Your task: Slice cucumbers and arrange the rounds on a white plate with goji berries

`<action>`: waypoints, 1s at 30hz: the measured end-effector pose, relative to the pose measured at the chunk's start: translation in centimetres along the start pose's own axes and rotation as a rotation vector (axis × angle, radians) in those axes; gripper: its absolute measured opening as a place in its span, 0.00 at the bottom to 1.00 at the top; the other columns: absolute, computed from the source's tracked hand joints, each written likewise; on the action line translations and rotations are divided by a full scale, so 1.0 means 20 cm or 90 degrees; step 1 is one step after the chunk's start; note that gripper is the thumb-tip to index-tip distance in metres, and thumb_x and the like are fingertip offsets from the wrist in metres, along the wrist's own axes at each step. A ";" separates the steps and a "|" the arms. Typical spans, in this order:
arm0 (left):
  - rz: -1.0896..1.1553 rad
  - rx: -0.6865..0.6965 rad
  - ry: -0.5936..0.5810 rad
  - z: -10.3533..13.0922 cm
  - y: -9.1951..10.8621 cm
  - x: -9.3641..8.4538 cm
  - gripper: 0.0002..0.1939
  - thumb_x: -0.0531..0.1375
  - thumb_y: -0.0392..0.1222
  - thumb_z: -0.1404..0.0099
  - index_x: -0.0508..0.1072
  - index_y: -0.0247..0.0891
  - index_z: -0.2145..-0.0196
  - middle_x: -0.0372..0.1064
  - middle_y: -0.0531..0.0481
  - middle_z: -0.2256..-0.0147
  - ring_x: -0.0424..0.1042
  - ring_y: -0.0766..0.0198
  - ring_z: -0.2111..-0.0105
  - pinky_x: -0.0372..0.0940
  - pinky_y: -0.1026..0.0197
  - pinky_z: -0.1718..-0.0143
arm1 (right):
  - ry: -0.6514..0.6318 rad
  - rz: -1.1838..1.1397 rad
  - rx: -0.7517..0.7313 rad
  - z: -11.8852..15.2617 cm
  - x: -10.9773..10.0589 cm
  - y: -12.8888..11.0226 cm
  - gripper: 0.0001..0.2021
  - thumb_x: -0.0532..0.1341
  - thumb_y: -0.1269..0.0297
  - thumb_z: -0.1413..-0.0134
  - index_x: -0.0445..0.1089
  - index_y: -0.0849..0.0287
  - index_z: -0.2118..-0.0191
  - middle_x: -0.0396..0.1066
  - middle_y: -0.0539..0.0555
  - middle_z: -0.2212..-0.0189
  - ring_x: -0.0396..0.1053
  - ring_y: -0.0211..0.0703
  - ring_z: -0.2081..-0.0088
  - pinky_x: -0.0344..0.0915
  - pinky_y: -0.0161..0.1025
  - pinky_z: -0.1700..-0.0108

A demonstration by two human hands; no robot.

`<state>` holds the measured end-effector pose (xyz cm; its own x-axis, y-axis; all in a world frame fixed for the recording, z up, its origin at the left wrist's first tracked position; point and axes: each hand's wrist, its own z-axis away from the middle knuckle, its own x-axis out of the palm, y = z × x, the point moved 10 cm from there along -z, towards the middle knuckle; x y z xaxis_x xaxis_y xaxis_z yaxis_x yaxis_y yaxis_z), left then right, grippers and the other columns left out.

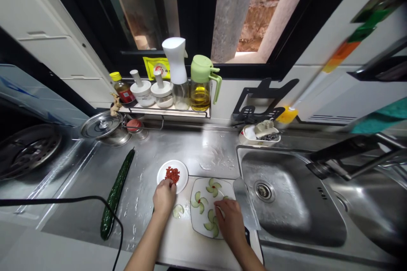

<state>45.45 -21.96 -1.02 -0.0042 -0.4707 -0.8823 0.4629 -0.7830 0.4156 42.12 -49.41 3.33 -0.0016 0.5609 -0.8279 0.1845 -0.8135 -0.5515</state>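
My left hand [164, 197] reaches to the near edge of a small white dish [184, 169] that holds chopped red bits [172, 174]. Its fingertips are pinched together by the bits, and what is between them is too small to make out. My right hand [230, 221] hovers over the right side of a square white plate [203, 194], thumb and forefinger close together. On that plate lie flower shapes of green-edged cucumber slices [213, 187], two with red centres. A round cucumber slice [178, 211] rests on the cutting board [178, 245] between my hands.
A knife [246, 203] lies right of the plate, beside the metal sink [286, 194]. One whole cucumber [117, 194] is on the steel counter at left. A black cable [63, 200] crosses the lower left. Bottles and jars stand on a rack [168, 111] behind. A lidded pot [104, 127] sits back left.
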 end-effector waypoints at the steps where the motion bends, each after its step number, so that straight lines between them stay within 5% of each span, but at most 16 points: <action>1: 0.003 0.001 -0.002 0.00 0.00 0.00 0.09 0.54 0.39 0.39 0.74 0.40 0.68 0.73 0.48 0.66 0.70 0.62 0.65 0.58 0.65 0.66 | 0.001 0.002 -0.001 0.00 0.00 0.00 0.09 0.55 0.71 0.46 0.74 0.57 0.66 0.72 0.54 0.69 0.64 0.46 0.63 0.61 0.41 0.59; 11: 0.102 0.108 -0.021 0.10 0.13 -0.03 0.10 0.54 0.39 0.39 0.76 0.39 0.66 0.75 0.47 0.62 0.72 0.62 0.63 0.62 0.63 0.59 | -0.014 0.008 0.028 0.01 -0.03 0.03 0.10 0.55 0.70 0.46 0.74 0.57 0.65 0.73 0.55 0.68 0.64 0.47 0.62 0.61 0.42 0.59; 19: 0.133 0.226 -0.270 0.43 0.45 0.24 0.09 0.56 0.36 0.42 0.76 0.39 0.69 0.74 0.49 0.67 0.71 0.64 0.64 0.61 0.64 0.61 | -0.007 0.010 0.029 0.06 -0.07 0.05 0.09 0.55 0.70 0.45 0.73 0.57 0.65 0.72 0.54 0.68 0.65 0.47 0.63 0.62 0.42 0.59; 23: 0.062 0.228 -0.353 0.55 0.49 0.36 0.08 0.56 0.36 0.44 0.76 0.39 0.70 0.73 0.50 0.68 0.70 0.63 0.63 0.59 0.64 0.61 | -0.037 0.003 0.020 0.12 -0.03 0.02 0.09 0.55 0.70 0.45 0.73 0.56 0.65 0.72 0.54 0.69 0.64 0.47 0.62 0.61 0.42 0.59; 30: -0.036 0.233 -0.391 0.60 0.49 0.43 0.09 0.54 0.38 0.42 0.75 0.39 0.69 0.73 0.49 0.66 0.69 0.62 0.62 0.57 0.63 0.61 | -0.090 0.018 0.018 0.25 0.07 0.01 0.10 0.55 0.74 0.47 0.72 0.55 0.63 0.70 0.53 0.69 0.63 0.47 0.62 0.60 0.43 0.60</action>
<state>39.36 -38.60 -1.88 -0.5671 -0.4846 -0.6660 0.1206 -0.8487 0.5149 37.22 -49.60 1.54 -0.1347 0.5119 -0.8484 0.1594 -0.8339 -0.5284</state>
